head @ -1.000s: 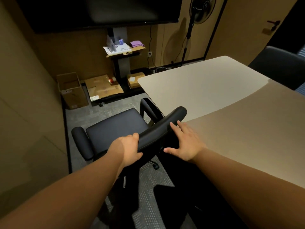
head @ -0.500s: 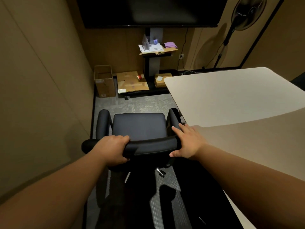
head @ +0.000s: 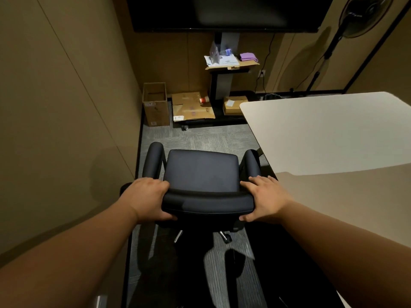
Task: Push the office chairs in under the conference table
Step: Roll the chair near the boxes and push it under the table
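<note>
A person gripped a black office chair (head: 201, 170) by its backrest top, left hand (head: 148, 197) clenched round the left end, right hand (head: 265, 200) grasping the right end w/ fingers spread over the edge. The chair stood on grey carpet just left of the conference table (head: 322, 134), its right armrest near the table's edge, seat not under the tabletop. Beyond the chair, an open cardboard box (head: 155, 104) stood by the wall; a TV stand (head: 223, 85) & pedestal fan (head: 347, 25) farther back.
</note>
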`<state>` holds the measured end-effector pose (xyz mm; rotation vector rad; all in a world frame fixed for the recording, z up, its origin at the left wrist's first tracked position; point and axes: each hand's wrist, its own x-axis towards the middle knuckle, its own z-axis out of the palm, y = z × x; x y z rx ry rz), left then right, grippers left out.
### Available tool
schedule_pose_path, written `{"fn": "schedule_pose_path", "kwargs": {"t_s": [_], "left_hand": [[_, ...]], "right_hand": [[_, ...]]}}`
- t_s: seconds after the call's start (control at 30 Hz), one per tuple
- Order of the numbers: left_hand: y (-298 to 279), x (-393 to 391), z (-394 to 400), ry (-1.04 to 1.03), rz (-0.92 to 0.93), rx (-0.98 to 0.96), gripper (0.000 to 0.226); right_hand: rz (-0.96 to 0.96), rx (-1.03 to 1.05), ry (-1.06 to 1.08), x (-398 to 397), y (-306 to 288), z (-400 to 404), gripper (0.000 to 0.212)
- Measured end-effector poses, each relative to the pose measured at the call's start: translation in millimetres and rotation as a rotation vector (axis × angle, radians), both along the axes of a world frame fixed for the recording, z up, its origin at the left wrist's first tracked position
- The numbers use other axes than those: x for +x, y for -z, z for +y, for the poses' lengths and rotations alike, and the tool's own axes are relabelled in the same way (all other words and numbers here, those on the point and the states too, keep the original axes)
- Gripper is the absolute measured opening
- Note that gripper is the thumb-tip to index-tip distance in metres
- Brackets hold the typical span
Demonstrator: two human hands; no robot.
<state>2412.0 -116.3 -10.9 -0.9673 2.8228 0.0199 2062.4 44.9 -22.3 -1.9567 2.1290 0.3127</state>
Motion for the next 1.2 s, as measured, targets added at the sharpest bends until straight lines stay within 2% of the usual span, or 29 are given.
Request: {"fn": "schedule_pose_path", "kwargs": {"t_s": [0.27,0.4,0.47,0.63,0.83,1.2], "left_hand": [[1.7,-16.6,-33.6,0.034,-0.057,-0.068,0.083],[3.8,-14.2,-55.1,0.059,-0.018,-0.089,0.081],[5.1,-14.2,-65.4,0.082,-0.01,-0.107,0.081],[13.6,-10.7,-82.1,0.139,0.029,-0.149,0.082],[18.3,-8.4,-85.6,0.174,0.059,-0.16,0.082],[17.9,0.6,-40.3,0.179,0.026,-0.159,0.083]], "right_hand": [[-0.024,-0.052,0.095,21.4,-5.2,-19.3,0.123],[0.059,-0.121,0.065,28.0,-6.3,-36.7,0.097],[0.077,-0.163,0.058,29.8,-4.3,-42.8,0.092],[0.085,-0.253,0.054,35.5,5.6,-47.6,0.088],[0.059,-0.258,0.07,40.3,6.2,-44.2,0.084],[0.06,-0.271,0.114,58.5,6.4,9.8,0.081]]}}
